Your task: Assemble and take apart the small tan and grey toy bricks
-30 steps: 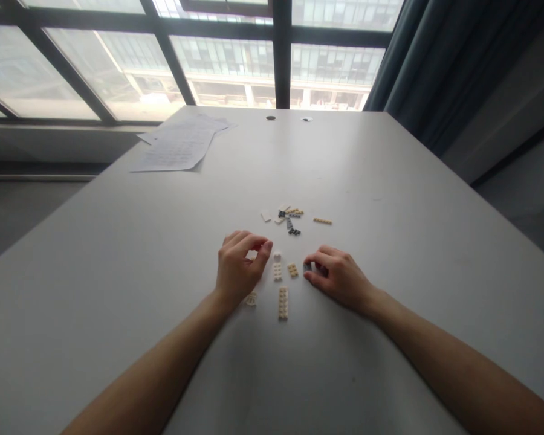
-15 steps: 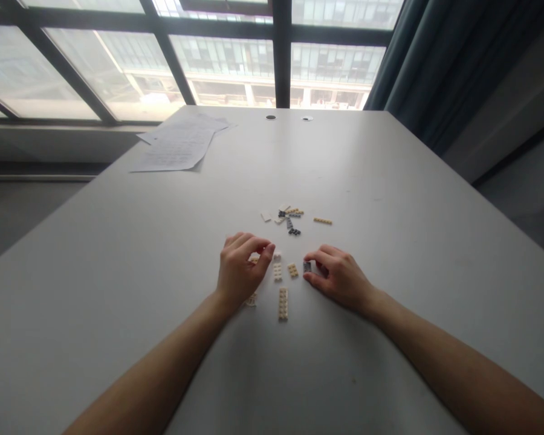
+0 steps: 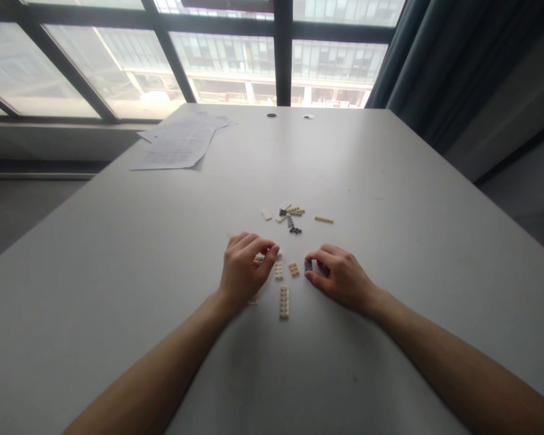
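Note:
My left hand (image 3: 247, 266) is closed in a pinch, thumb and forefinger together. At its fingertips a small white building brick (image 3: 280, 256) is partly covered; I cannot tell whether it is gripped. Under that hand, a tan piece (image 3: 257, 260) and pale pieces (image 3: 254, 298) show only in part. My right hand (image 3: 340, 273) has thumb and fingers around a small grey building brick (image 3: 308, 265) on the table. Between the hands lie a white studded brick (image 3: 278, 270) and a tan one (image 3: 294, 269). Closer to me is a long cream brick (image 3: 284, 302).
Beyond the hands, a loose pile of grey, tan and white pieces (image 3: 291, 219) lies on the white table (image 3: 390, 181). A thin yellow strip (image 3: 323, 219) is to its right, a white tile (image 3: 266, 214) to its left. Printed sheets (image 3: 176, 145) rest at the far left.
My left fingertips have moved slightly right, over part of the small white brick. My right hand stays at the grey brick. The view has shifted slightly.

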A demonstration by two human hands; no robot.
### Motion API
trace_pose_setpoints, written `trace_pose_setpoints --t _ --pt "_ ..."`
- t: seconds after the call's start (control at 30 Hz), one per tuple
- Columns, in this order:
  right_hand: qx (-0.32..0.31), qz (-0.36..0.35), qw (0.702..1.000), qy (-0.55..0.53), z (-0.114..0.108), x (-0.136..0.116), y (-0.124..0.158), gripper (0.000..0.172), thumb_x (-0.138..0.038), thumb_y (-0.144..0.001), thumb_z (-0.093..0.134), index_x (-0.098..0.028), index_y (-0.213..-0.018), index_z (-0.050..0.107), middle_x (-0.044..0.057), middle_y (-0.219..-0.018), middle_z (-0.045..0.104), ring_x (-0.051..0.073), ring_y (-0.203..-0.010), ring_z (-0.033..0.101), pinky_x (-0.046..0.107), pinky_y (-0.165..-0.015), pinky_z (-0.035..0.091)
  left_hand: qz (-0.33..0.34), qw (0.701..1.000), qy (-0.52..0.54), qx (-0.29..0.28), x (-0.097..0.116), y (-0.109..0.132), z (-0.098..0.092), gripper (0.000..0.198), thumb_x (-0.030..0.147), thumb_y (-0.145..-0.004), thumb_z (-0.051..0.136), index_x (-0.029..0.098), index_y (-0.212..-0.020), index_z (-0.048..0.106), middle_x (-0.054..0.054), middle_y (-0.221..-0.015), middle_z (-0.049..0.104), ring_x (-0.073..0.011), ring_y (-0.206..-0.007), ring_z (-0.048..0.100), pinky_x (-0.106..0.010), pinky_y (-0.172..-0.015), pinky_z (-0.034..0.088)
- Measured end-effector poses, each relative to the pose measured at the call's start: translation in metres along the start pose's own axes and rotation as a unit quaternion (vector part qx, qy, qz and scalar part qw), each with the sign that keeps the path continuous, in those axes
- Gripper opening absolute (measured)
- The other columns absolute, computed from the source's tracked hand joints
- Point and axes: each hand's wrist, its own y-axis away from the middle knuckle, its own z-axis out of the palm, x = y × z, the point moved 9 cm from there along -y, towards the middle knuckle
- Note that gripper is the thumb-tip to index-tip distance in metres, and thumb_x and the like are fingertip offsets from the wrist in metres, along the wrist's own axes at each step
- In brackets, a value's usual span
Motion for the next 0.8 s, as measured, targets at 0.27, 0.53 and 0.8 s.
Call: trace_pose_setpoints --t 0.27,0.53,0.8 --pt "0.005 -0.003 1.0 0.005 0.0 0.0 0.001 0.015 -0.025 -0.082 0.066 -0.02 -0.096 0.065 0.0 -0.077 0.054 0.016 -0.071 0.052 0.027 -0.069 0.041 0.046 0.997 -0.008 -0.057 0.014 0.005 0.014 0.018 0.027 -0.087 0.056 0.019 -0.073 0.063 -0.001 -0.066 0.062 -0.0162 -0.069 0.053 -0.032 -0.074 0.039" --pt "0.004 -0.007 1.0 0.011 -0.002 -0.002 0.001 0.016 -0.023 -0.082 0.066 -0.02 -0.097 0.065 0.0 -0.077 0.055 0.016 -0.071 0.052 0.027 -0.07 0.041 0.097 0.986 -0.008 -0.137 0.028 0.013 0.032 0.019 0.027 -0.09 0.053 0.02 -0.075 0.063 -0.002 -0.069 0.063 -0.0162 -0.07 0.053 -0.033 -0.075 0.037" --pt "0.002 -0.005 1.0 0.01 0.0 -0.001 0.001 0.016 -0.023 -0.082 0.066 -0.02 -0.097 0.065 0.001 -0.079 0.056 0.015 -0.071 0.052 0.027 -0.069 0.041 0.111 0.98 -0.014 -0.162 0.031 0.016 0.038 0.018 0.027 -0.09 0.052 0.02 -0.078 0.064 -0.002 -0.072 0.064 -0.0167 -0.073 0.053 -0.034 -0.076 0.037"
